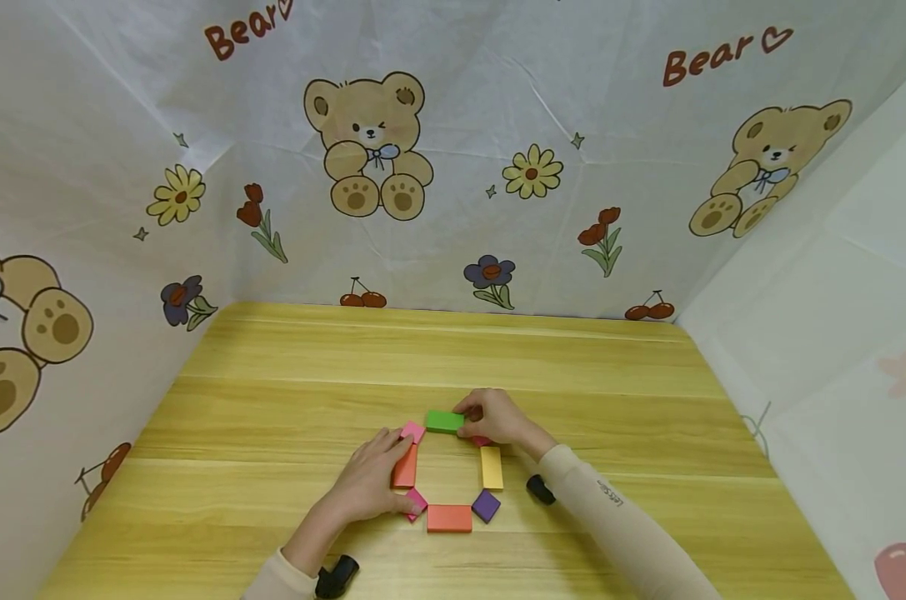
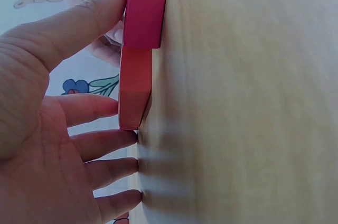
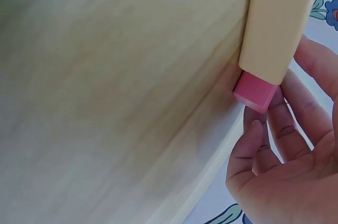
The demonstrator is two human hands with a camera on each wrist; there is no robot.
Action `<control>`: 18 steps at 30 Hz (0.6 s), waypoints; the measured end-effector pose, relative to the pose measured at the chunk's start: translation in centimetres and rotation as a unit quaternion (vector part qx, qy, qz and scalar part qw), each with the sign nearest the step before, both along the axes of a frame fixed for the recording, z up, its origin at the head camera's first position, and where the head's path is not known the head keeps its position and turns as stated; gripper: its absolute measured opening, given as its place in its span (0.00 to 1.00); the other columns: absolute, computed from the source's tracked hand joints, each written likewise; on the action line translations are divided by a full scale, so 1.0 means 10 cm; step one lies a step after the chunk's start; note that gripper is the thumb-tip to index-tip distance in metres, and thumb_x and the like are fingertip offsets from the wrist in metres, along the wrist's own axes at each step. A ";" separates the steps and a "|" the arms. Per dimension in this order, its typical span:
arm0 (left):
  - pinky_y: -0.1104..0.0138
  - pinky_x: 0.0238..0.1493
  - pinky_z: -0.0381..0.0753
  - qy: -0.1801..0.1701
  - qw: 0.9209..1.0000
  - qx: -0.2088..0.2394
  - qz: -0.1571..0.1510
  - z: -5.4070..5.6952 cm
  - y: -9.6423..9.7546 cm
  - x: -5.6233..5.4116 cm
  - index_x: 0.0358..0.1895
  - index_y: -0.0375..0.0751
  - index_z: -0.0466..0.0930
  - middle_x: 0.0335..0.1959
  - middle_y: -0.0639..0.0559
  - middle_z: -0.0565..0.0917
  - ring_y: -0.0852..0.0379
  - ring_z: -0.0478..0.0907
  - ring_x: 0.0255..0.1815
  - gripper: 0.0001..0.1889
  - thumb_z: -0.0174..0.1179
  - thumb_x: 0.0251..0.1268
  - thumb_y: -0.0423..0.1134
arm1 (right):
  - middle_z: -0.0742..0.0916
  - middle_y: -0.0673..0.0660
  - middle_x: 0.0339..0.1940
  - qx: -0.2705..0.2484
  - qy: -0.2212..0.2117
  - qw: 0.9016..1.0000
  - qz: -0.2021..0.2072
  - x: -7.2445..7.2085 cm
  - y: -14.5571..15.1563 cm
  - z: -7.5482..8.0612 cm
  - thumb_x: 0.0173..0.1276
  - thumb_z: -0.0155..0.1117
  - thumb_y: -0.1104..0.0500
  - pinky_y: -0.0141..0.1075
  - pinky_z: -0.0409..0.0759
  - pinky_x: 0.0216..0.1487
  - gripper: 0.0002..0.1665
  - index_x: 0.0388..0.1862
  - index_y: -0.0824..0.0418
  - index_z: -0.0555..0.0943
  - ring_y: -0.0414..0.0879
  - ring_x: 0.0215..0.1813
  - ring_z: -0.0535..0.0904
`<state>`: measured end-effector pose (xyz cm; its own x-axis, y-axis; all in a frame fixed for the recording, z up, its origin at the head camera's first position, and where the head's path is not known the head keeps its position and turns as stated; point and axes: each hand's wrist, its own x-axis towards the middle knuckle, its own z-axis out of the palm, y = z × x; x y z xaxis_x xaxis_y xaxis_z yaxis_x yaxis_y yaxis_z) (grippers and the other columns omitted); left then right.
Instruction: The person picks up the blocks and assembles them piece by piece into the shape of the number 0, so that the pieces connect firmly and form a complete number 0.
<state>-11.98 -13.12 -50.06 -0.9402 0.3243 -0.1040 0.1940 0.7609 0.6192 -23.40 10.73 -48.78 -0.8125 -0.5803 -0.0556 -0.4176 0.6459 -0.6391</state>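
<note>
Colored blocks form a ring on the wooden table. At its far side lies a green block [image 1: 444, 422], its right end pinched between the thumb and fingers of my right hand [image 1: 498, 417]. My left hand [image 1: 367, 482] spreads along the ring's left side, fingers extended. Its thumb touches a magenta block [image 2: 145, 12], and the fingers lie along a red block [image 1: 404, 468] and a pink block [image 1: 412, 432]. Under my right hand, another pink block [image 3: 256, 92] is partly covered in the head view; it adjoins a yellow block [image 1: 492, 467]. The green block is hidden in the right wrist view.
A purple block [image 1: 486, 506] and a second red block [image 1: 449, 518] make up the near side of the ring. Wooden tabletop [image 1: 310, 350] surrounds the blocks. Behind it hangs a white cloth [image 1: 453, 117] printed with bears and flowers.
</note>
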 end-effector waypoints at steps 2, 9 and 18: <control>0.37 0.71 0.53 0.000 1.000 0.000 0.000 0.00 0.00 0.00 0.72 0.35 0.65 0.75 0.36 0.62 0.34 0.51 0.77 0.54 0.78 0.40 0.56 | 0.87 0.54 0.41 0.001 0.003 1.000 0.002 0.00 0.00 0.00 0.57 0.75 0.60 0.32 0.80 0.42 0.17 0.47 0.61 0.87 0.45 0.42 0.82; 0.37 0.71 0.53 0.003 1.000 0.000 0.002 -0.01 -0.01 0.00 0.71 0.34 0.65 0.75 0.36 0.62 0.34 0.51 0.77 0.54 0.78 0.39 0.56 | 0.87 0.54 0.40 0.001 0.022 1.000 0.015 0.00 0.00 -0.01 0.57 0.76 0.60 0.32 0.80 0.43 0.18 0.47 0.61 0.87 0.45 0.42 0.82; 0.37 0.71 0.53 0.006 1.000 -0.001 -0.001 -0.01 -0.01 0.00 0.71 0.35 0.65 0.75 0.36 0.62 0.34 0.52 0.77 0.53 0.78 0.40 0.56 | 0.87 0.58 0.46 -0.027 0.023 0.999 0.026 0.03 0.05 0.00 0.59 0.74 0.57 0.37 0.81 0.46 0.26 0.55 0.65 0.82 0.49 0.44 0.82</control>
<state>-12.02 -13.25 -50.16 -0.9411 0.3251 -0.0931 0.2024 0.7620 0.6152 -23.11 11.26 -48.77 -0.7827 -0.6222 0.0138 -0.4791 0.5883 -0.6515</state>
